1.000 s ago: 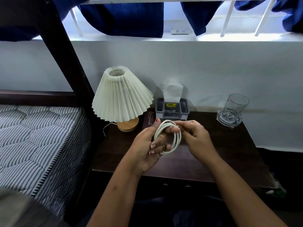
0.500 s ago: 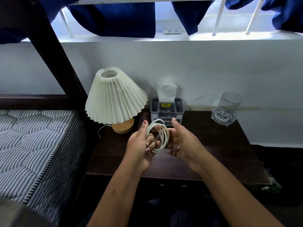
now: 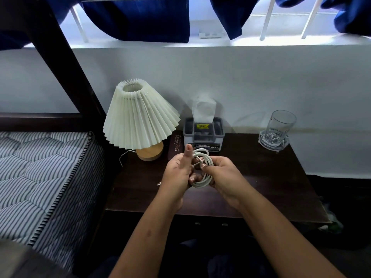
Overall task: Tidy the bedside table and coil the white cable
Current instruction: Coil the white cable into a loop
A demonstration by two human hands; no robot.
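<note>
The white cable [image 3: 205,169] is wound into a small coil of several loops, held upright between both hands above the middle of the dark wooden bedside table [image 3: 271,183]. My left hand [image 3: 177,173] grips the coil's left side, thumb pointing up. My right hand [image 3: 226,179] closes on the coil's right side, its fingers tucked into the loops. The cable's ends are hidden by my fingers.
A pleated cream lamp [image 3: 138,122] stands back left, a dark glasses case [image 3: 176,146] beside it. A grey tissue box [image 3: 203,133] sits at the back centre, a glass on a clear coaster [image 3: 278,131] back right. A striped mattress [image 3: 40,177] borders the left.
My right hand has gone from open, fingers spread beside the coil, to gripping it. The coil sits a little lower between my hands.
</note>
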